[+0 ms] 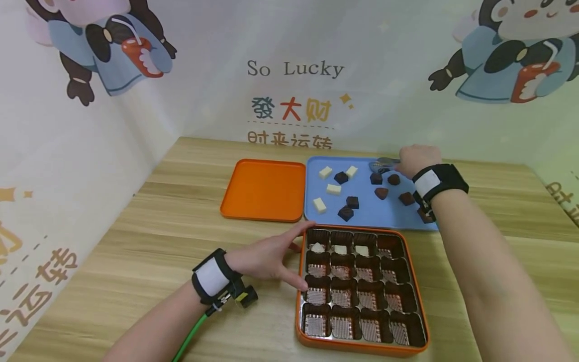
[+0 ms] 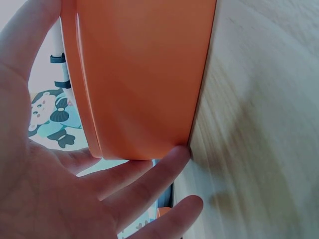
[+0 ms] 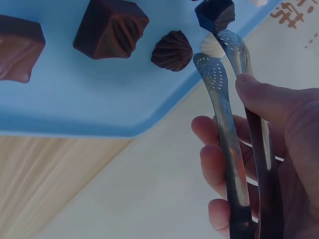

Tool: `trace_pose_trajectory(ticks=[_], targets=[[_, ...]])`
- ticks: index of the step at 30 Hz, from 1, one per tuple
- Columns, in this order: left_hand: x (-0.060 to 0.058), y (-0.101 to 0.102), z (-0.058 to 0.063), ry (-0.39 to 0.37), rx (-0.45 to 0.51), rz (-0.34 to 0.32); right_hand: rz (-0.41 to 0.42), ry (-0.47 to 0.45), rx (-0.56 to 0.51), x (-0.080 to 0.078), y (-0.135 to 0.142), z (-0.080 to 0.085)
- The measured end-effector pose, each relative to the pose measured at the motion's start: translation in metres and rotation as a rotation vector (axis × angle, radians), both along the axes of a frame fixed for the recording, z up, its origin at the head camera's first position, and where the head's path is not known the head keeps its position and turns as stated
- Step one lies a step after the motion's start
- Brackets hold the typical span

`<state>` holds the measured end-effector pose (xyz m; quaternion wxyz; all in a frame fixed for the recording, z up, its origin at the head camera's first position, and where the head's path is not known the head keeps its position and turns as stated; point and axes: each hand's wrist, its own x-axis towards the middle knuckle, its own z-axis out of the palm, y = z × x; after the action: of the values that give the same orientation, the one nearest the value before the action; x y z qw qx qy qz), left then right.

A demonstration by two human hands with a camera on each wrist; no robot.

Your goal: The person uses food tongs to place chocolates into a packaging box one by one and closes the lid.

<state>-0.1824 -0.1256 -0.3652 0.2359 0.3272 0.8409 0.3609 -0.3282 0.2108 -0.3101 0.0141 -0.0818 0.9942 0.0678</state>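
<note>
My right hand (image 1: pixel 418 160) grips a pair of metal tongs (image 3: pixel 223 112) with perforated tips over the back of the blue tray (image 1: pixel 382 219). In the right wrist view the tong tips are spread apart around a white chocolate (image 3: pixel 212 46), close to a dark square chocolate (image 3: pixel 215 15) and a ridged dark chocolate (image 3: pixel 172 51). My left hand (image 1: pixel 267 257) rests against the left side of an orange box (image 1: pixel 362 347), fingers spread along its wall. Inside the box, a dark compartment insert (image 1: pixel 355 279) has white chocolates (image 1: pixel 340 249) in three back-row compartments.
Left of the blue tray lies a bare orange tray (image 1: pixel 267 191). Several white and dark chocolates (image 1: pixel 333 189) are scattered on the blue tray, with brown ones (image 1: pixel 406 198) at its right. A printed cloth (image 1: pixel 380 100) stands behind the wooden table (image 1: pixel 154 221).
</note>
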Motion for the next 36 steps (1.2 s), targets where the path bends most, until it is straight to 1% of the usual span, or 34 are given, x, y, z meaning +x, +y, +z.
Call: trace_pose_trajectory(ticks=[5,9,12,14,17,20,24,27,29,31,33,36], targets=[[0.0,0.001,0.001,0.009,-0.012,-0.001,0.016,0.024,-0.037,0.005,0.003,0.0],[0.0,0.001,0.001,-0.004,-0.007,-0.002,0.036,0.038,-0.082,0.012,0.009,0.002],[0.0,0.001,0.001,0.005,-0.006,0.0,0.078,0.057,-0.108,0.02,0.013,0.012],[-0.001,0.001,0.001,0.012,-0.005,0.005,0.123,0.072,-0.12,0.029,0.015,0.022],[-0.001,0.001,0.001,0.02,-0.007,0.01,0.196,0.087,-0.129,0.046,0.02,0.039],[-0.001,0.0,0.002,0.02,-0.008,0.009,0.265,0.114,-0.128,0.069,0.025,0.053],[-0.001,0.0,0.001,0.023,-0.006,0.005,0.362,0.166,-0.105,0.102,0.031,0.065],[-0.001,0.0,0.001,0.028,-0.003,0.005,0.449,0.224,-0.073,0.124,0.031,0.067],[-0.001,0.0,0.0,0.029,0.004,0.005,0.517,0.267,-0.05,0.136,0.03,0.066],[-0.001,0.0,0.0,0.026,0.004,0.005,0.562,0.291,-0.025,0.147,0.029,0.064],[-0.001,0.0,0.0,0.025,0.003,0.006,0.594,0.287,0.019,0.157,0.028,0.061],[-0.001,0.002,-0.001,0.024,0.005,0.0,0.606,0.275,0.093,0.169,0.025,0.057]])
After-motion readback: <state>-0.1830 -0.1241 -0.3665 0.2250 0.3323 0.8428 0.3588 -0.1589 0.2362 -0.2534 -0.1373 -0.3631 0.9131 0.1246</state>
